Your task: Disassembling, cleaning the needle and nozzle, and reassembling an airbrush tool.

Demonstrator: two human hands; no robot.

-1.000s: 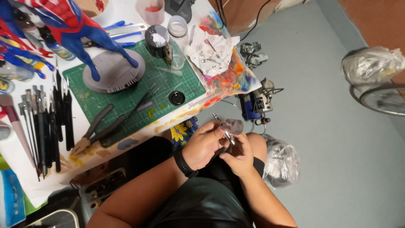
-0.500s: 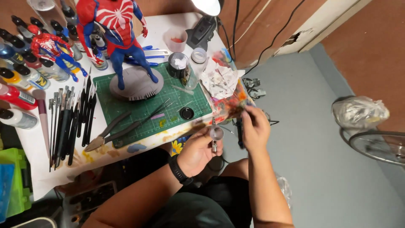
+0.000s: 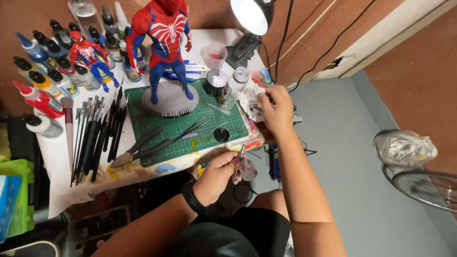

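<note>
The left hand (image 3: 220, 176) is curling closed around a slim metal airbrush with a small clear cup (image 3: 243, 166), holding it just off the near edge of the white paint-stained table (image 3: 57, 157), above the person's lap. A black wristband (image 3: 193, 197) is sitting on that wrist. The right hand (image 3: 276, 112) is reaching out to the right end of the table, its fingers pinching narrowly at a crumpled white paper towel (image 3: 250, 102) lying there; how firmly it is gripping I cannot tell. Just left of the towel, a dark round paint jar (image 3: 216, 82) and a clear glass jar (image 3: 239, 78) are standing on the far right corner of a green cutting mat (image 3: 190, 128). A tall red-and-blue superhero figure on a grey round base (image 3: 164, 52) is standing upright on the mat's far left part, with grey pliers (image 3: 138, 151) lying near the mat's near edge. A row of dark-handled brushes (image 3: 97, 133) is lying left of the mat.
</note>
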